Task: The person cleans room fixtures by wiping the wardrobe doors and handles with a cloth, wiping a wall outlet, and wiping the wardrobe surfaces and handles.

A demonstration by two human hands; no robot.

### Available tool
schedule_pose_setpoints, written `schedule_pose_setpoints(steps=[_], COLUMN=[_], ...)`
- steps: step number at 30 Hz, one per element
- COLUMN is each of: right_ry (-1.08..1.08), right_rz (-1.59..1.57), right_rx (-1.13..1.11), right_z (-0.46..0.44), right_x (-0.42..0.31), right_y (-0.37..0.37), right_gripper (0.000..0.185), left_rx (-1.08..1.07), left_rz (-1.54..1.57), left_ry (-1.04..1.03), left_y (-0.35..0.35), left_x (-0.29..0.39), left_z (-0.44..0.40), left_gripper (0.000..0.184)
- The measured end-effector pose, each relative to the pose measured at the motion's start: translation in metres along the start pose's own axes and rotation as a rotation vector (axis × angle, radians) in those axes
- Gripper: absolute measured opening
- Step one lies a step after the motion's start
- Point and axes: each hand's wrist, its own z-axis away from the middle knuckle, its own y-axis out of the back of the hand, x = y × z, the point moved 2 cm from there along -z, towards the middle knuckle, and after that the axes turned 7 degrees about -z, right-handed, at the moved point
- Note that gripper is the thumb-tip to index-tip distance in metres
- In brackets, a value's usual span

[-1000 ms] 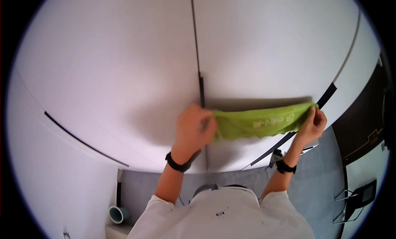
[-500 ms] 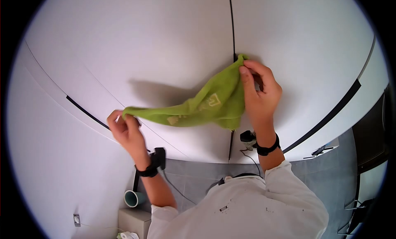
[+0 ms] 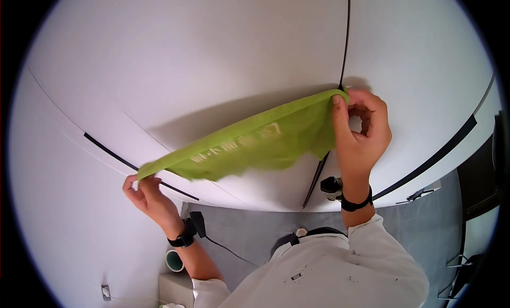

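A green cloth (image 3: 249, 140) with pale printed characters stretches between my two hands, in front of white cabinet doors (image 3: 223, 53). My left hand (image 3: 151, 199) pinches its lower left corner between thumb and fingers. At the upper right corner, my right hand (image 3: 364, 124) grips the cloth, thumb in front, close to the dark seam between the doors. The upper edge is a thick hem pulled nearly straight, slanting up to the right. Its lower edge hangs loose and uneven. Each wrist wears a black strap with a small device.
Long black handle strips (image 3: 430, 162) run along the cabinet doors on both sides. Below are a grey floor (image 3: 228, 217), a teal-lined cylindrical container (image 3: 173, 260) and a beige box (image 3: 176, 290). A wall socket (image 3: 105, 292) with a cord is at lower left.
The cloth has gone from bunched and sagging to spread out along its hem. My hands have moved farther apart, the left down and left, the right to the right.
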Motion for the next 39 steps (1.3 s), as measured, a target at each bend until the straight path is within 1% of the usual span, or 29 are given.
schedule_pose_setpoints(steps=[2, 3, 6, 7, 8, 10, 11, 12, 13, 14, 15, 16, 18, 19, 20, 21, 22, 23, 24, 26, 28, 30, 31, 32, 34, 35, 36, 38, 39], right_ry=[0.074, 0.065, 0.031, 0.026, 0.026, 0.026, 0.023, 0.031, 0.054, 0.070, 0.081, 0.085, 0.029, -0.007, 0.007, -0.005, -0.012, -0.068, -0.135, -0.105, -0.122, -0.213, -0.294, -0.283, -0.416, -0.424, -0.416, -0.362, -0.399], right_rz=[0.008, 0.042, 0.045, 0.054, 0.058, 0.132, 0.163, 0.217, 0.258, 0.285, 0.276, 0.320, 0.391, 0.407, 0.431, 0.461, 0.500, 0.505, 0.513, 0.552, 0.624, 0.632, 0.657, 0.669, 0.668, 0.673, 0.664, 0.782, 0.758], right_rx=[0.036, 0.025, 0.072, 0.060, 0.048, 0.077, 0.112, 0.124, 0.139, 0.152, 0.183, 0.169, 0.280, 0.298, 0.315, 0.320, 0.328, 0.337, 0.345, 0.266, 0.157, 0.094, 0.048, 0.071, -0.026, -0.046, -0.058, -0.169, -0.142], right_z=[0.000, -0.001, -0.002, -0.001, -0.001, 0.003, 0.005, 0.006, 0.009, 0.016, 0.019, 0.019, 0.022, 0.023, 0.025, 0.025, 0.025, 0.025, 0.026, 0.026, 0.023, 0.020, 0.022, 0.019, 0.024, 0.030, 0.038, 0.065, 0.080], right_x=[0.005, 0.005, 0.004, 0.003, 0.003, 0.008, 0.013, 0.016, 0.021, 0.026, 0.027, 0.025, 0.020, 0.024, 0.027, 0.027, 0.024, 0.021, 0.020, 0.026, 0.026, 0.027, 0.018, 0.024, 0.035, 0.043, 0.046, 0.041, 0.034], right_y=[0.003, 0.007, 0.009, 0.009, 0.010, 0.009, 0.007, 0.012, 0.014, 0.012, 0.011, 0.014, 0.008, 0.010, 0.011, 0.009, 0.008, 0.006, 0.007, 0.019, 0.031, 0.041, 0.037, 0.043, 0.052, 0.057, 0.060, 0.053, 0.044], right_gripper=[0.024, 0.024, 0.031, 0.032, 0.034, 0.033, 0.032, 0.031, 0.031, 0.030, 0.029, 0.029, 0.029, 0.027, 0.026, 0.025, 0.023, 0.022, 0.020, 0.018, 0.017, 0.018, 0.018, 0.018, 0.017, 0.017, 0.017, 0.017, 0.020], left_rx=[-0.018, 0.027, 0.112, 0.163, 0.133, 0.142, 0.162, 0.211, 0.171, 0.237, 0.167, 0.183, 0.030, -0.215, -0.450, -0.564, -0.682, -0.982, -1.221, -1.416, -1.482, -1.540, -1.552, -1.569, -1.607, -1.599, -1.584, -1.482, -1.522], left_rz=[0.047, 0.039, 0.064, 0.037, 0.045, -0.173, -0.182, -0.290, -0.354, -0.317, -0.276, -0.131, -0.057, 0.064, 0.191, 0.348, 0.515, 0.682, 0.792, 0.533, 0.438, 0.449, 0.436, 0.454, 0.325, 0.326, 0.322, 0.250, 0.209], left_ry=[-0.128, -0.135, -0.091, -0.156, -0.140, -0.162, -0.230, -0.230, -0.220, -0.131, -0.175, 0.019, -0.032, -0.067, -0.098, -0.010, 0.086, 0.230, 0.201, -0.089, 0.090, 0.161, 0.090, 0.074, 0.009, 0.014, 0.013, -0.140, -0.112], left_y=[-0.001, -0.004, -0.022, -0.035, -0.035, -0.027, -0.032, -0.029, -0.029, -0.040, -0.034, -0.036, -0.023, -0.023, -0.027, -0.035, -0.044, -0.065, -0.086, -0.131, -0.170, -0.198, -0.203, -0.216, -0.232, -0.234, -0.226, -0.193, -0.173], left_x=[-0.002, 0.003, 0.020, 0.024, 0.015, -0.009, -0.020, -0.041, -0.057, -0.051, -0.061, -0.058, -0.066, -0.060, -0.050, -0.051, -0.048, -0.033, -0.032, -0.018, -0.016, -0.006, -0.005, -0.005, -0.007, -0.013, -0.025, -0.053, -0.065], left_z=[-0.003, -0.002, -0.002, 0.002, 0.001, -0.006, -0.014, -0.024, -0.027, -0.020, -0.026, -0.030, -0.032, -0.025, -0.011, 0.014, 0.039, 0.056, 0.077, 0.100, 0.127, 0.148, 0.148, 0.159, 0.179, 0.185, 0.192, 0.201, 0.201], left_gripper=[0.014, 0.015, 0.017, 0.019, 0.019, 0.015, 0.015, 0.013, 0.015, 0.020, 0.023, 0.023, 0.024, 0.025, 0.025, 0.015, 0.012, 0.022, 0.037, 0.049, 0.055, 0.055, 0.056, 0.056, 0.058, 0.058, 0.058, 0.055, 0.053])
